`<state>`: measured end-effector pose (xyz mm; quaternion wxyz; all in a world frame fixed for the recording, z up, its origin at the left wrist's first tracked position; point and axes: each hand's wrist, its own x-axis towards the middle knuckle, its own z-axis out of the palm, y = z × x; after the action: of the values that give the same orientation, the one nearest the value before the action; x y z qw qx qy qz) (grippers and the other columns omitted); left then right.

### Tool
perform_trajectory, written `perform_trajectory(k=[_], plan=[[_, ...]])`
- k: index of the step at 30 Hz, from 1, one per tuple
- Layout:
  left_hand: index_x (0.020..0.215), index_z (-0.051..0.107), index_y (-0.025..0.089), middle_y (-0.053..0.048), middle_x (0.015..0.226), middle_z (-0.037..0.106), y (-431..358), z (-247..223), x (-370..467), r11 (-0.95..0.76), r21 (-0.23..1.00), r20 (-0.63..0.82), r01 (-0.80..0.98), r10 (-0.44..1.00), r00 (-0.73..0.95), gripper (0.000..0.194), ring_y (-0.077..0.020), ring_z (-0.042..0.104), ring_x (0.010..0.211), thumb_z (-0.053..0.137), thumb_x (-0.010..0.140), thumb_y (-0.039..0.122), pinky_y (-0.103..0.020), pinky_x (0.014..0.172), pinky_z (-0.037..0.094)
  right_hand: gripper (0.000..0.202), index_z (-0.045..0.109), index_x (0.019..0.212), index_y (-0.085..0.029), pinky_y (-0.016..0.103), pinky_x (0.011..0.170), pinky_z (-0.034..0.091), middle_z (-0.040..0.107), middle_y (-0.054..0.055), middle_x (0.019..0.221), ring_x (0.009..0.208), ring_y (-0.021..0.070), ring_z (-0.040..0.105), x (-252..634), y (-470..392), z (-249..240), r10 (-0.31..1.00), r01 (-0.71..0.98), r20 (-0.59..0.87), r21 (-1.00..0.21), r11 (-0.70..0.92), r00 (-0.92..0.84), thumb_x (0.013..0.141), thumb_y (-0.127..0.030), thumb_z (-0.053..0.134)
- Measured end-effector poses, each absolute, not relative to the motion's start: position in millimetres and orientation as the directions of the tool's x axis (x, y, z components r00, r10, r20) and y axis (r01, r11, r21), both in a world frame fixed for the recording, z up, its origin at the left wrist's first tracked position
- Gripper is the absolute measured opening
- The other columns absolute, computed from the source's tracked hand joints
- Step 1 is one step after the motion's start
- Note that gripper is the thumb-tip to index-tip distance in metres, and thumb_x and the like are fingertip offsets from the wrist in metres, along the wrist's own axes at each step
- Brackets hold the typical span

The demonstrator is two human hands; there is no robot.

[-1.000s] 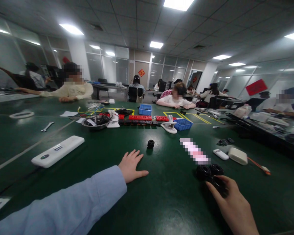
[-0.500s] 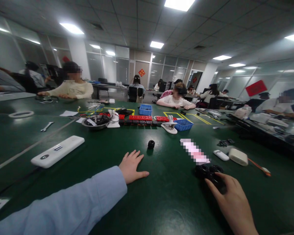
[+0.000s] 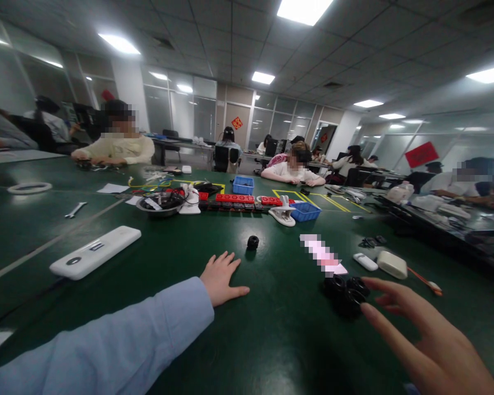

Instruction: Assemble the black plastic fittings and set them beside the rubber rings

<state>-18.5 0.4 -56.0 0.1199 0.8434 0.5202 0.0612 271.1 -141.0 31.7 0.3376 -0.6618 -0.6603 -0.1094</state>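
My left hand (image 3: 222, 278) lies flat on the green table with its fingers spread and nothing in it. A small black round piece with a ring-like top (image 3: 252, 242) stands just beyond its fingertips. My right hand (image 3: 415, 323) is open, thumb and index finger apart, at the right side of three similar black round pieces (image 3: 353, 302) set close together. Its fingertips are very near the closest ones; whether they touch I cannot tell. A pixelated pink phone-shaped item (image 3: 323, 254) lies behind that group.
Left stands a long white device (image 3: 95, 252) with a wrench (image 3: 75, 209) behind it. Further off are a metal bowl of cables (image 3: 158, 203), a red power strip (image 3: 234, 198), a white clip (image 3: 282, 213) and a blue basket (image 3: 304, 212). Right lies a cream box (image 3: 392, 264). Co-workers sit around.
My right hand has opened and drawn back to the right from the black pieces, leaving three grouped on the table. My left hand has stayed in place. The view has shifted slightly.
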Motion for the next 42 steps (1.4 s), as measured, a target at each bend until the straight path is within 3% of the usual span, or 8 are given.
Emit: perform_trajectory(k=[6,10,14,18,21,26,36,42], plan=[[0.137,0.037,0.014,-0.014,0.145,0.029,-0.2,-56.2,-17.6,-0.428,0.264,-0.014,0.864,0.894,0.447,0.086,-0.0316,0.021,0.135,0.045,0.073,0.070,-0.052,0.108,0.017,0.041,0.055,0.115,-0.018,0.037,0.086,0.044,0.061,0.011,0.112,0.101,0.0247,0.055,164.7,-49.9,47.9,0.883,0.931,0.448,-0.245,0.272,-0.140,0.085,-0.043,0.045],[0.137,0.035,0.012,-0.014,0.145,0.029,0.2,-56.1,-17.0,-0.411,0.262,-0.016,0.873,0.903,0.429,0.088,-0.0315,0.020,0.136,0.049,0.071,0.068,-0.052,0.109,0.017,0.050,0.048,0.126,-0.011,0.041,0.091,0.038,0.054,0.016,0.121,0.109,0.0292,0.050,112.2,23.2,1.3,0.911,0.972,0.412,-0.214,0.099,-0.002,0.086,-0.041,0.046],[0.140,0.026,0.005,-0.016,0.146,0.027,1.5,-57.6,-15.8,-0.399,0.269,-0.026,0.877,0.907,0.421,0.094,-0.0305,0.019,0.136,0.051,0.071,0.064,-0.050,0.110,0.017,0.056,0.038,0.133,-0.012,0.048,0.100,0.026,0.044,0.017,0.132,0.120,0.0317,0.040,101.6,55.9,-39.5,0.896,0.970,0.441,-0.236,0.054,0.058,0.088,-0.045,0.041],[0.140,0.025,0.006,-0.015,0.146,0.026,3.2,-59.2,-14.0,-0.403,0.269,-0.025,0.875,0.905,0.425,0.093,-0.0312,0.018,0.136,0.052,0.072,0.063,-0.051,0.110,0.016,0.052,0.035,0.134,-0.017,0.041,0.087,0.037,0.045,0.017,0.129,0.111,0.0292,0.046,109.6,65.6,-58.1,0.920,0.979,0.391,-0.179,0.093,-0.016,0.089,-0.043,0.040],[0.141,0.026,0.007,-0.015,0.146,0.026,3.8,-59.7,-13.4,-0.410,0.276,-0.022,0.869,0.901,0.432,0.093,-0.0317,0.018,0.136,0.050,0.072,0.064,-0.051,0.110,0.016,0.034,0.049,0.119,-0.016,0.035,0.075,0.041,0.055,0.015,0.111,0.097,0.0256,0.053,114.8,71.4,-63.5,0.940,0.981,0.338,-0.159,0.114,-0.055,0.091,-0.033,0.036],[0.141,0.026,0.010,-0.014,0.146,0.027,3.4,-60.0,-13.8,-0.414,0.289,-0.009,0.863,0.900,0.435,0.092,-0.0317,0.018,0.136,0.050,0.072,0.065,-0.052,0.109,0.016,0.022,0.055,0.101,-0.014,0.034,0.080,0.039,0.055,0.014,0.105,0.098,0.0237,0.049,120.1,77.9,-67.5,0.941,0.979,0.320,-0.124,0.160,-0.113,0.089,-0.016,0.037],[0.142,0.018,0.004,-0.017,0.146,0.025,2.1,-60.2,-12.2,-0.394,0.283,-0.022,0.875,0.909,0.416,0.099,-0.0307,0.019,0.136,0.052,0.071,0.065,-0.049,0.110,0.017,0.021,0.055,0.100,-0.015,0.033,0.077,0.038,0.054,0.011,0.104,0.092,0.0221,0.050,120.1,70.5,-65.8,0.931,0.963,0.307,-0.113,0.242,-0.198,0.089,-0.016,0.037],[0.142,0.011,0.001,-0.019,0.149,0.012,1.5,-60.8,-12.3,-0.345,0.271,0.029,0.899,0.936,0.351,0.111,-0.0318,0.007,0.138,0.056,0.065,0.067,-0.049,0.111,0.013,0.021,0.055,0.100,-0.017,0.030,0.081,0.037,0.055,0.008,0.103,0.093,0.0193,0.049,114.4,54.6,-61.9,0.904,0.923,0.286,-0.125,0.364,-0.318,0.090,-0.016,0.037]])
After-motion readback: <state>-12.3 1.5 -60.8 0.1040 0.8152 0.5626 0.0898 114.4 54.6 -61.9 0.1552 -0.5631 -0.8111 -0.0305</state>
